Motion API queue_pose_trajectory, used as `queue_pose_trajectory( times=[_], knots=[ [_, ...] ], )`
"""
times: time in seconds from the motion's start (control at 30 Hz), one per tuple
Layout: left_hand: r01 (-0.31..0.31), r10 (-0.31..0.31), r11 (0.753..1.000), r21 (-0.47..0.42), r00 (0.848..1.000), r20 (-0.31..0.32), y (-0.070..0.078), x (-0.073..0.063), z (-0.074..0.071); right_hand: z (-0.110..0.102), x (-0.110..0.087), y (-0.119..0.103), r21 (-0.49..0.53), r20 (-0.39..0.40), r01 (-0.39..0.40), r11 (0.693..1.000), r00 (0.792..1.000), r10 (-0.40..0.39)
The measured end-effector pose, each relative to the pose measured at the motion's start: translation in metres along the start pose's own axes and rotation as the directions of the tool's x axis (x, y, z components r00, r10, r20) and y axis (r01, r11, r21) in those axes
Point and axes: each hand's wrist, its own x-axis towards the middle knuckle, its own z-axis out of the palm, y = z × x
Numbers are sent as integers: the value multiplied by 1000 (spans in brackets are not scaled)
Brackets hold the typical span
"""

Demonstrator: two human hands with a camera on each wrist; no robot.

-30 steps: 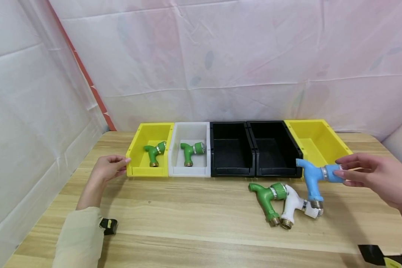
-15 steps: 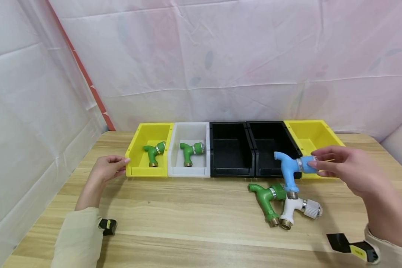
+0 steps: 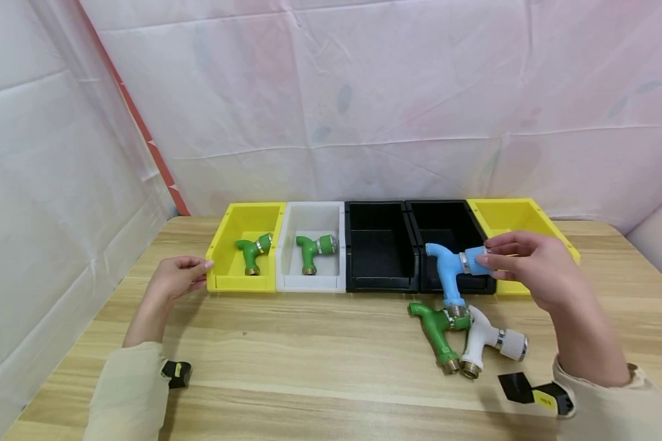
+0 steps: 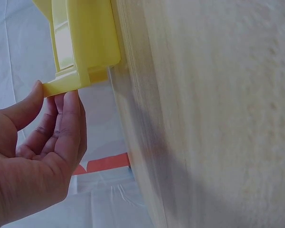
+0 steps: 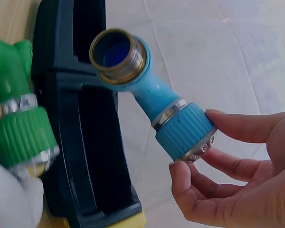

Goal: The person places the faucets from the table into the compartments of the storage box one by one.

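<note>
Above the worktop (image 3: 309,361), leftward with the blue tap (image 3: 448,274), pinched by its knob (image 3: 474,261) in the right grip (image 3: 537,269); past the right yellow bin (image 3: 504,214), now before the right black bin (image 3: 440,214), not set down. Still pinching the left yellow bin (image 3: 245,283) with the left grip (image 3: 176,278).

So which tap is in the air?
The blue tap, pinched at its knob by the right hand. The white tap and green taps lie on the table or in bins.

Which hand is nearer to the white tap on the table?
Right: the right hand, holding the blue tap, is raised beyond the white tap. The left hand is far leftward, pinching the leftmost yellow bin by its edge.
</note>
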Motion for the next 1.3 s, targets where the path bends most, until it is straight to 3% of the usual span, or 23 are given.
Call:
queue_pose_trajectory(
  times=[0.23, 0.53, 0.9, 1.3],
  knots=[
    [0, 0, 1000, 2, 1000, 6, -1, -1, -1, 13, 4, -14, 14, -14, -38, 999, 999, 38],
    [1, -1, 1000, 1, 1000, 12, -1, -1, -2, 32, 11, -33, 8, -50, -32, 999, 998, 32],
    [9, -9, 1000, 7, 1000, 12, -1, -1, -2, 50, 23, -43, 57, -72, -38, 998, 996, 42],
    [2, -2, 1000, 30, 1000, 16, -1, -1, -2, 67, 42, -56, 102, -75, -97, 990, 992, 105]
  ],
)
